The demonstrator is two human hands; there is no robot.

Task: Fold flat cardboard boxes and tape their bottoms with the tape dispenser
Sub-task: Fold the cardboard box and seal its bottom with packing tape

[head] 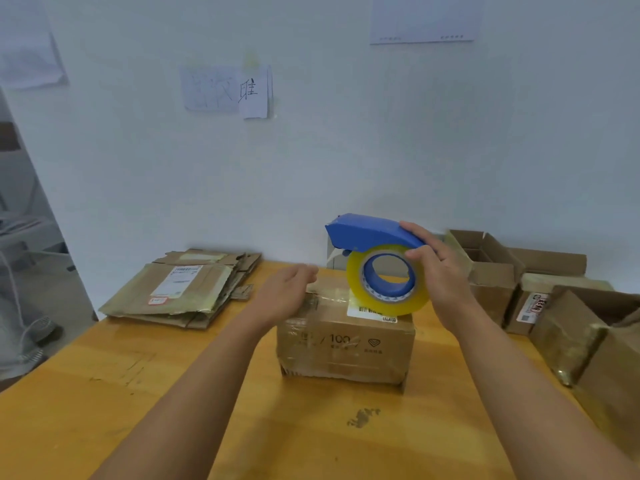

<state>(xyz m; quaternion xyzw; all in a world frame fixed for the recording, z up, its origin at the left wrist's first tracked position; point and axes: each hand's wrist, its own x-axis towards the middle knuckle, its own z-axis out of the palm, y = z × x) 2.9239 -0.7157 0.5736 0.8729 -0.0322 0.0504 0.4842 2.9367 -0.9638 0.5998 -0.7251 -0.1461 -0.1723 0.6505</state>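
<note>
The wooden tabletop (pixel 104 410) runs up to a pale wall (pixel 346 150) along its far edge; sheets of paper (pixel 254 91) hang on that wall, one bearing a handwritten character. At the far left corner of the tabletop lies a stack of flat cardboard boxes (pixel 180 289), the top one carrying a white shipping label; along the right edge stand several folded boxes (pixel 571 323), open at the top, reaching from the far right corner toward the near edge. Near the middle of the tabletop, somewhat toward the far edge, sits the folded box (pixel 346 348), printed with "100" on its near face, a barcode label at its top right, shiny tape across its top. Over the box's top right part is the blue tape dispenser (pixel 374 237) with its yellowish roll of tape (pixel 388 278); the roll's lower rim is at the box top beside the label, though whether it touches cannot be told. The right hand (pixel 440 282) grips the dispenser at its rear, fingers curled over the blue body and thumb against the roll. The left hand (pixel 287 292) is at the box's top left edge, fingers loosely extended and holding nothing; whether the palm touches the cardboard cannot be told. A dark smudge (pixel 363 417) marks the tabletop nearer the front edge.
</note>
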